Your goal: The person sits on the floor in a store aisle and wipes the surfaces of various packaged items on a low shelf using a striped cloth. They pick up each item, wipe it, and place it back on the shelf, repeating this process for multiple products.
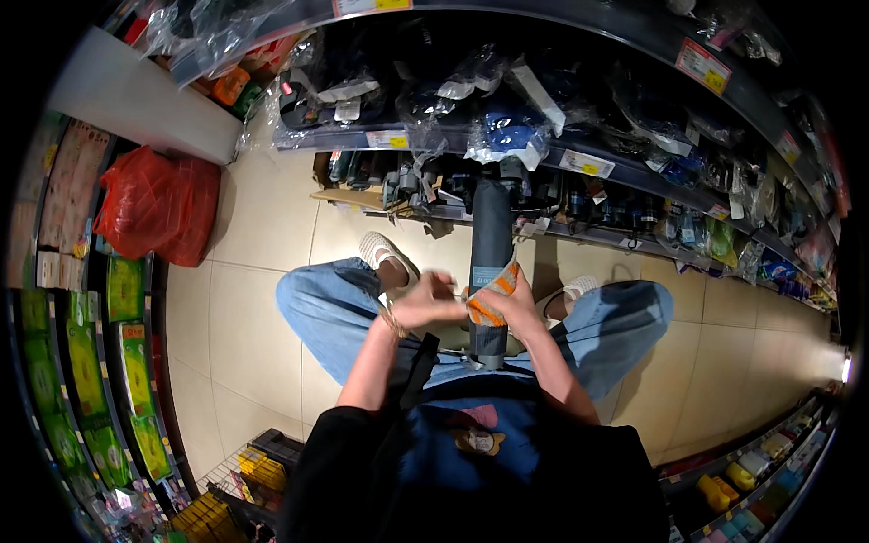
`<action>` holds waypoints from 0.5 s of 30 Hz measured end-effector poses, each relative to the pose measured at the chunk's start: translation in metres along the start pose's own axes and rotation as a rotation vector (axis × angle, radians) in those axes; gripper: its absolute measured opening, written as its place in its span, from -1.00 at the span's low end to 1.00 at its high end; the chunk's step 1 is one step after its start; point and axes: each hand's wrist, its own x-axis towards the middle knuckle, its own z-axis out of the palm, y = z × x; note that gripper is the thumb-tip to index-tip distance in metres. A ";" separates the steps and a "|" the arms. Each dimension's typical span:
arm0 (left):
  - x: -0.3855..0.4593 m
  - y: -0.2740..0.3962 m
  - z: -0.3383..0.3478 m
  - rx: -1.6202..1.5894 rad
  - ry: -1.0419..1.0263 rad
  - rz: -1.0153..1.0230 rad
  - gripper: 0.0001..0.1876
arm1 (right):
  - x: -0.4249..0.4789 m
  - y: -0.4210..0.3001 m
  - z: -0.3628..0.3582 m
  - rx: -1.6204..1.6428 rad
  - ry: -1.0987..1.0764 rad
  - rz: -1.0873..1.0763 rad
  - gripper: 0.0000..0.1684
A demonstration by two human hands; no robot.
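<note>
A folded umbrella in a dark grey sleeve [491, 224] lies lengthwise before me, its lower end near my lap. An orange-and-grey striped cloth [494, 296] is wrapped partly around its middle. My right hand [512, 298] grips the cloth against the umbrella from the right side. My left hand [429, 302] is at the left of the umbrella, blurred, its fingers reaching to the cloth's left edge; whether they pinch it is not plain.
Ahead, a shelf [448, 140] holds items in clear plastic, with more umbrellas [407, 178] and a flattened piece of cardboard [353, 199] on the level below. A red plastic bag [157, 203] stands at the left. A wire basket [231, 468] is at the lower left.
</note>
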 end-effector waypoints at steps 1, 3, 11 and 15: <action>0.000 0.018 -0.002 -0.150 0.186 0.066 -0.21 | 0.000 -0.004 0.003 0.014 -0.039 0.010 -0.25; 0.025 0.027 -0.011 -0.588 0.218 0.030 -0.27 | 0.003 -0.011 0.013 0.042 -0.130 0.034 -0.20; 0.054 0.017 -0.003 -0.837 0.308 -0.089 -0.66 | -0.015 0.019 0.017 -0.163 -0.140 0.263 -0.14; 0.061 0.019 -0.046 -0.860 0.512 -0.027 -0.67 | -0.035 0.020 0.004 -0.159 -0.129 0.258 -0.28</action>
